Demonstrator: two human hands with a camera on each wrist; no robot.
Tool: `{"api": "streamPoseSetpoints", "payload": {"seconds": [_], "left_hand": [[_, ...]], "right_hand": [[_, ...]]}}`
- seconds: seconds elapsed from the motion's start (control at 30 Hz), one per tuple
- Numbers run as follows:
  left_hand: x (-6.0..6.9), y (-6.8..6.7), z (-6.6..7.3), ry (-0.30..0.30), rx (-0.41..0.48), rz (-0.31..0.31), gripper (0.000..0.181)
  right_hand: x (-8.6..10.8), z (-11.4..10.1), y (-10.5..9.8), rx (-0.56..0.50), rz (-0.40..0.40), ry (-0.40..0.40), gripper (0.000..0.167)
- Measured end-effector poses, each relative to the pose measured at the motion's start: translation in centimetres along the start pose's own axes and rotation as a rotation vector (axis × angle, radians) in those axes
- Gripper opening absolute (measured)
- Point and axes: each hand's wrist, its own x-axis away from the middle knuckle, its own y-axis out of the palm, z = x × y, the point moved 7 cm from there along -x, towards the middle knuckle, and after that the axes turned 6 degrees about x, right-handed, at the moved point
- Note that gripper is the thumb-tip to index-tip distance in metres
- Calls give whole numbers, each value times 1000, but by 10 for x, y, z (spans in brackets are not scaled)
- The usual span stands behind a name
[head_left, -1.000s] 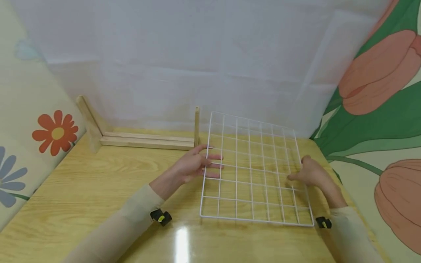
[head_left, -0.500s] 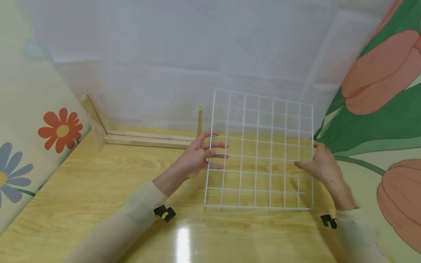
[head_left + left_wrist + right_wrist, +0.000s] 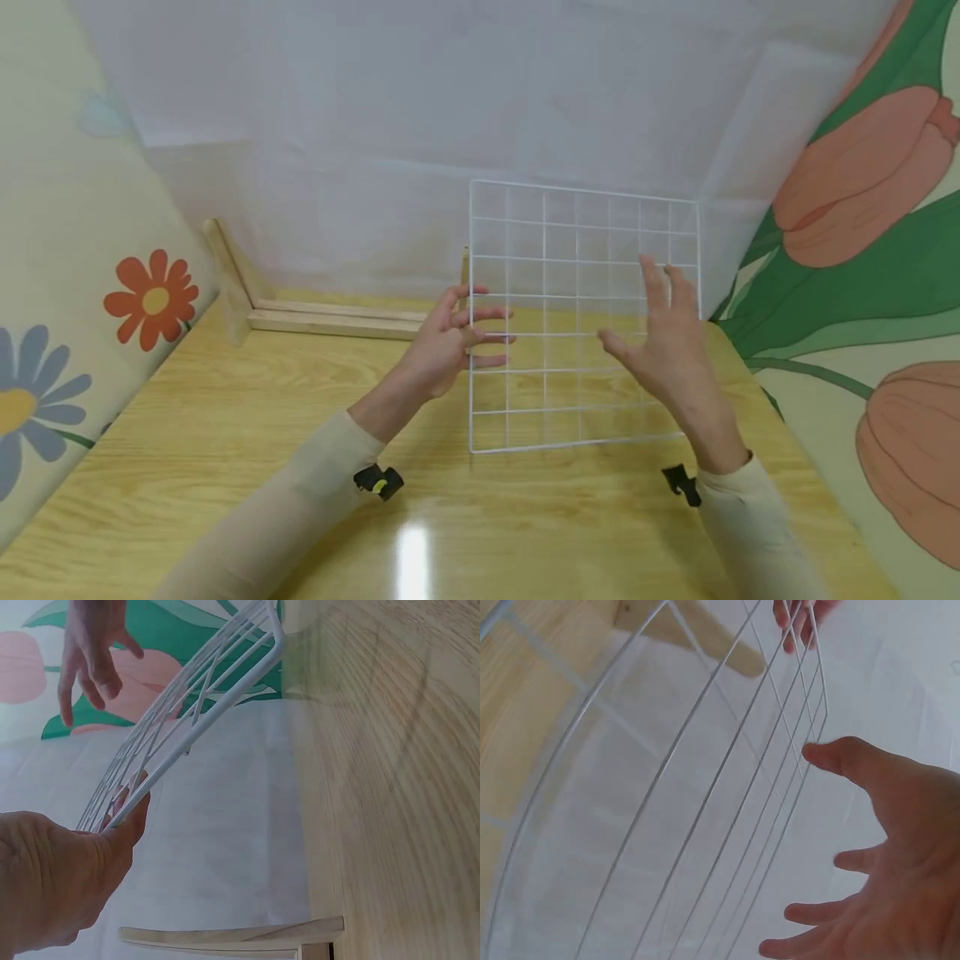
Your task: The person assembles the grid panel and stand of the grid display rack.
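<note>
A white wire grid panel (image 3: 561, 317) is held tilted up above the wooden table. My left hand (image 3: 450, 342) grips its left edge, thumb in front and fingers behind the wires; the left wrist view shows this hand (image 3: 67, 870) at the rim of the grid (image 3: 180, 750). On the near side of the panel's right half, my right hand (image 3: 667, 350) is raised with fingers spread, holding nothing. The right wrist view shows the hand (image 3: 900, 870) beside the wires (image 3: 697, 802); whether its thumb touches them I cannot tell.
A wooden frame with two uprights and a crossbar (image 3: 337, 323) stands at the back left of the table (image 3: 300, 383), its right upright partly behind the panel. A white sheet (image 3: 375, 108) hangs behind. Walls with painted flowers (image 3: 862, 183) flank both sides.
The grid has been raised from a lower slant to a steeper tilt. My right hand has let go of its right edge and moved left in front of it. The left hand keeps its grip.
</note>
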Motion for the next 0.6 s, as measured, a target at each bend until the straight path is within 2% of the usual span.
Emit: {"api": "streamPoseSetpoints", "payload": {"seconds": [0.13, 0.23, 0.37, 0.6], "left_hand": [[7, -7, 7, 28, -16, 16, 55], [14, -13, 16, 48, -19, 26, 55], [22, -16, 25, 66, -19, 34, 55], [29, -12, 36, 88, -20, -4, 54]], "right_hand": [[-6, -21, 25, 97, -121, 19, 111], [-10, -35, 42, 108, -184, 44, 113], [-12, -46, 53, 107, -178, 54, 108], [-7, -46, 47, 21, -150, 83, 95]]}}
